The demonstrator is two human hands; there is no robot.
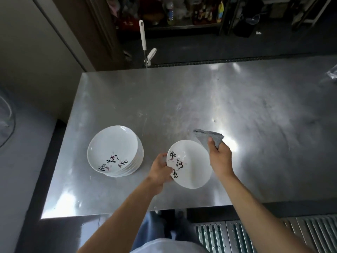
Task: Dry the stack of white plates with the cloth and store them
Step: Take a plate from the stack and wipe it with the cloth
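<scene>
- The left hand (pixel 160 168) grips a single white plate (pixel 189 164) by its left rim, thumb over the inner face beside the black brush lettering, the other fingers curled behind it.
- That plate is held above the steel table (pixel 200 99), tilted so its inner face turns up toward the camera (pink petal marks sit among the lettering).
- The right hand (pixel 219 157) pinches a grey cloth (pixel 209 137) between thumb and curled fingers, at the far right rim of the held plate; the cloth touches that rim and its loose corner sticks out to the far left of the hand.
- A stack of white plates (pixel 115 151) rests on the table to the left of the held plate, near it but apart, the top one showing the same lettering and pink marks on its near side.
- Beyond the table's far edge a white handle (pixel 142 34) stands upright, with dark shelves of bottles (pixel 206 12) behind it (too blurred to tell apart).
- A clear plastic wrapper (pixel 332 73) lies at the table's far right edge.
- A metal floor grate (pixel 273 234) runs along the near right, below the table.
</scene>
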